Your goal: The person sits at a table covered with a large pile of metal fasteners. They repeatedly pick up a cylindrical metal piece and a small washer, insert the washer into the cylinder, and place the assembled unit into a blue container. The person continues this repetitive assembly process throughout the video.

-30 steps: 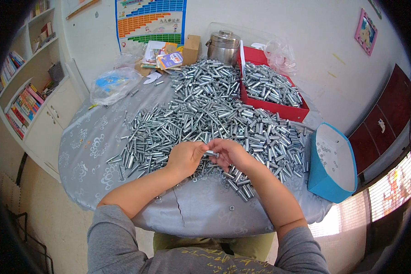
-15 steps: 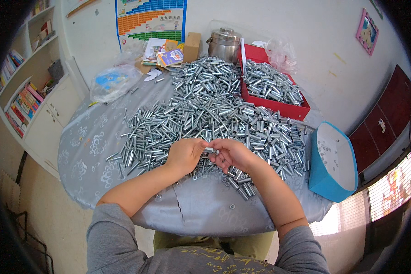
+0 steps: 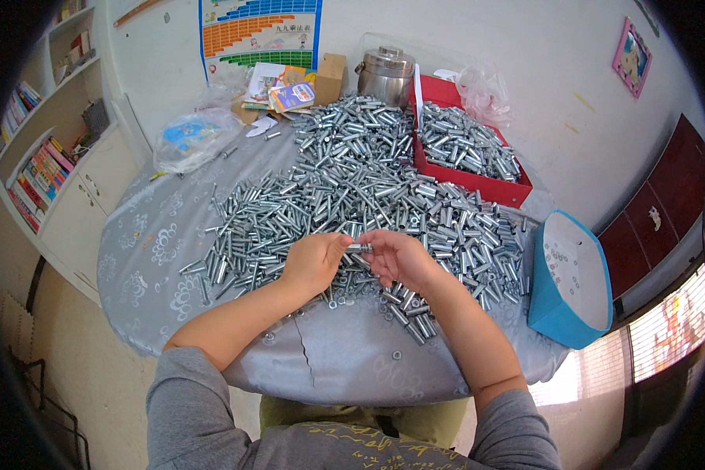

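Observation:
My left hand is closed, its thumb and fingertips pinching one end of a small silver expansion bolt. At the other end, my right hand grips it between thumb and forefinger, the remaining fingers loosely curled. Both hands are over the near side of a large heap of silver metal bolts and sleeves. Several loose sleeves lie just below my right hand. Small washers are scattered on the cloth near my left wrist. Fine detail of the held bolt is too small to make out.
A red box full of similar metal pieces stands at the back right. To the right, a blue box has small rings in it. A steel pot, booklets and a plastic bag sit along the table's far side.
Both hands have shifted slightly upward, and more of the bolt shows between them. My right hand's lower fingers have changed their curl. The heap and boxes look the same.

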Available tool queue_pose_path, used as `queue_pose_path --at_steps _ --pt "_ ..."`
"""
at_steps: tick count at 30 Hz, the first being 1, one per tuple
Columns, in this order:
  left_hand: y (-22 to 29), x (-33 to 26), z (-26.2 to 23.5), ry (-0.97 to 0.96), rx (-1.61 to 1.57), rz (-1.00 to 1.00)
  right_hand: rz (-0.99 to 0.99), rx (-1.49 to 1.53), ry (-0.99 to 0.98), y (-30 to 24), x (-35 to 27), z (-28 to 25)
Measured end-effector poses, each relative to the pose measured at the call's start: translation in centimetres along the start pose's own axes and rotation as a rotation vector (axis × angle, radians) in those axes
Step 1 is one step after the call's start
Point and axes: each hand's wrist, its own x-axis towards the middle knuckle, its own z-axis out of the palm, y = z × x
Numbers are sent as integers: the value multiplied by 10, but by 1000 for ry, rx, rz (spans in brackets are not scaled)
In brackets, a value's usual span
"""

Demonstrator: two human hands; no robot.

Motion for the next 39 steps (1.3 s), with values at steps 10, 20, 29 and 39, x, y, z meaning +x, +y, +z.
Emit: queue_pose_path --at_steps 10,20,29,39 --pt "2 0 -2 -12 -7 -1 108 -102 -62 1 1 0" --pt "0 1 2 4 6 4 53 23 -20 7 7 -8" --pt "1 2 -1 -17 41 -19 -655 -1247 808 -20 -11 -25" --pt "3 -1 1 -47 31 77 -252 -1061 9 -19 -13 -5"
